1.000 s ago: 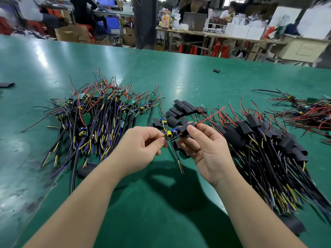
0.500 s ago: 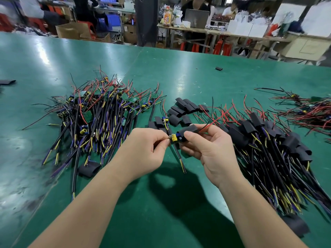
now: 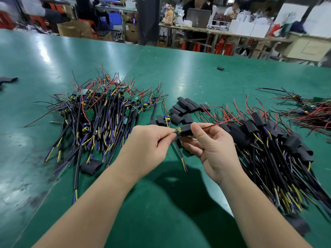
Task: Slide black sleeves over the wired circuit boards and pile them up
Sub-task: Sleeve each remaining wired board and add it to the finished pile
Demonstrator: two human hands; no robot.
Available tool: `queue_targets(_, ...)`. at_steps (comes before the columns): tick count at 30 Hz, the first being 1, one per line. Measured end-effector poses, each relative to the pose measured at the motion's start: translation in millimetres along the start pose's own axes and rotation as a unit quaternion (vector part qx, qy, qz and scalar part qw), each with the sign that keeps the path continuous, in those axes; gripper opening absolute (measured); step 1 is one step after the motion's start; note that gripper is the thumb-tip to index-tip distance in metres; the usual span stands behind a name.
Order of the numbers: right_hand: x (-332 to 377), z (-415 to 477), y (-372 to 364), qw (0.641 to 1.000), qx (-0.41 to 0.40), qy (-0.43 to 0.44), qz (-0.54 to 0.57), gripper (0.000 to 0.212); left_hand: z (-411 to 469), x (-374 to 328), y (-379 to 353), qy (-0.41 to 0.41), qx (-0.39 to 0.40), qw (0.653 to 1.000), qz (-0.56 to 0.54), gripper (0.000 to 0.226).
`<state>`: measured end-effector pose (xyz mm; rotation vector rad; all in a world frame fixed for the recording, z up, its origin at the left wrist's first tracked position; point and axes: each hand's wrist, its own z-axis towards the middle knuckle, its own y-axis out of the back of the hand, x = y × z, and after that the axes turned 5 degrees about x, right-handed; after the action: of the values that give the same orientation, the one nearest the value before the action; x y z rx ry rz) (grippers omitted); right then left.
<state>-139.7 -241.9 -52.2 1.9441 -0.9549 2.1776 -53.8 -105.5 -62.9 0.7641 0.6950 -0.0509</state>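
A short black flexible sleeve [image 3: 186, 130] is held in the air between the two hands, covering nearly all of a small wired circuit board [image 3: 177, 131]. Only the board's yellow-and-blue end shows at the sleeve's left mouth. The right hand [image 3: 213, 146] grips the sleeve between its thumb and curled fingers. The left hand [image 3: 149, 143] pinches the exposed board end with thumb and forefinger. A thin red wire [image 3: 225, 121] runs out beyond the right fingertips, and a black cable [image 3: 180, 155] hangs below the fingers.

Just beyond the fingertips lie loose black sleeves [image 3: 186, 107] on the green table [image 3: 179, 77]. Left of the left fingers lies a heap of bare green boards with wires [image 3: 100, 111]. Right of the right fingers lies a pile of sleeved boards [image 3: 268, 140].
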Motion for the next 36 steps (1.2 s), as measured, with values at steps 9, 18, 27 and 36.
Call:
queue_targets(9,0,0,-3,0.999,-0.008,0.003,0.036,0.030,0,-7,4,0.030,-0.034,0.991,-0.128,0.008)
queue_targets(18,3,-2,-4,0.998,0.023,0.016,0.060,0.022,6,-17,7,0.170,-0.014,0.917,-0.360,0.019)
queue_targets(27,3,-4,-7,0.994,0.035,-0.036,0.092,0.029,9,-18,8,0.218,0.047,0.852,-0.473,0.015)
queue_targets(36,0,-3,-6,0.997,0.053,0.044,0.029,0.022,9,-12,5,0.225,0.016,0.867,-0.445,0.017)
